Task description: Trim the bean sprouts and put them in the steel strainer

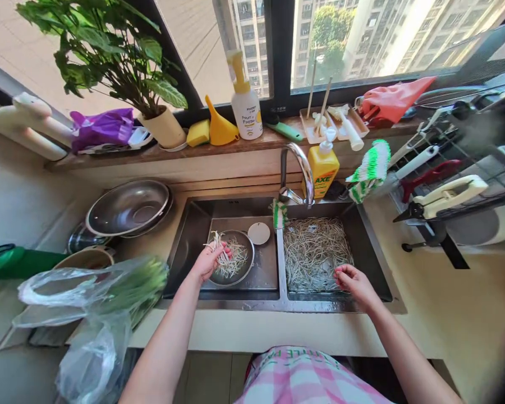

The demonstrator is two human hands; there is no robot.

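Note:
My left hand (pixel 210 260) is closed around a small bunch of bean sprouts (pixel 216 241), held over a round metal bowl (pixel 247 268) in the left sink basin. More sprouts (pixel 235 259) lie inside that bowl. In the right basin, a mass of bean sprouts (pixel 313 247) sits in water. My right hand (pixel 356 283) hovers at that basin's near right corner, its fingertips pinched together. Whatever is between those fingertips, if anything, is too small to name.
A small white dish (pixel 259 233) rests beside the bowl. The faucet (pixel 297 168) rises behind the basin divider, where a green-and-white cloth (pixel 279 213) hangs. Left of the sink are stacked pans (pixel 128 209) and plastic-bagged greens (pixel 138 283). A wire rack with scissors (pixel 446 199) stands right.

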